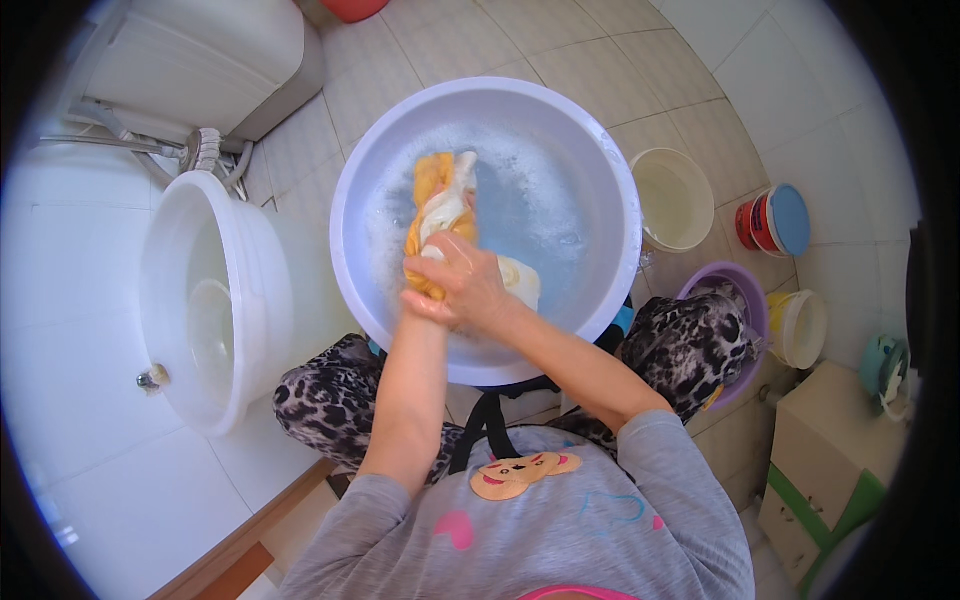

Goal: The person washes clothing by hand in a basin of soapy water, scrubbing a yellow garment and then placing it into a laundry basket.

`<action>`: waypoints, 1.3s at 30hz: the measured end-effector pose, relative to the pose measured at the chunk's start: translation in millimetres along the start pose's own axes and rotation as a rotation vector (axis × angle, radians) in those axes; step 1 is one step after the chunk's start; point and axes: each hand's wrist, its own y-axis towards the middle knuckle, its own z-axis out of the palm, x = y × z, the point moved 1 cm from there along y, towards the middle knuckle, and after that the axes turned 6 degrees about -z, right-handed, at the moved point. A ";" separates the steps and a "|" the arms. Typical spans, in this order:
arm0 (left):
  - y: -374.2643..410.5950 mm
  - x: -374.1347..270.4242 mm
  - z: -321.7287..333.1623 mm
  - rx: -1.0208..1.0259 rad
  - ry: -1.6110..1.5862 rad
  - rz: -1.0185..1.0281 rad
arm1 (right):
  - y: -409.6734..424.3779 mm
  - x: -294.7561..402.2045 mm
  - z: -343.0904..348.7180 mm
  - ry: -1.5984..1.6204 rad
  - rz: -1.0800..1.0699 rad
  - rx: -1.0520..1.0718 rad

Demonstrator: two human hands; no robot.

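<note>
A wet yellow and white cloth (448,214) is bunched above soapy water in a large pale lavender basin (486,88). My right hand (463,279) grips its lower end, close over my left wrist. The cloth covers most of my left hand (470,198); bits of its fingers show between the folds, holding the fabric. Another white part of cloth (520,279) lies at the water beside my right hand; whether it joins the bunched cloth cannot be told.
A tall white tub (259,300) with water stands left, near a shower hose (204,150). Right of the basin are a white bucket (705,206), lidded tubs (789,220), a purple basin (724,271) holding fabric, a yellow bucket (801,330) and a small cabinet (832,427).
</note>
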 end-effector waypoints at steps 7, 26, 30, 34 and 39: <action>33.8 19.3 -70.3 -0.065 0.161 0.291 | 2.1 -49.1 21.1 -0.286 0.177 -0.007; 17.8 9.8 -43.9 -0.755 0.316 0.202 | -15.1 -98.0 19.9 0.026 0.624 -0.108; 9.6 -7.1 -18.2 -0.363 0.108 0.015 | -4.7 -5.9 -1.2 0.146 0.214 -0.104; 9.2 4.1 1.0 -0.394 0.193 0.066 | 1.2 10.4 -3.4 0.046 0.133 -0.039; 21.6 22.7 -39.8 -0.297 0.231 0.267 | 3.2 -46.3 16.1 -0.254 -0.052 -0.047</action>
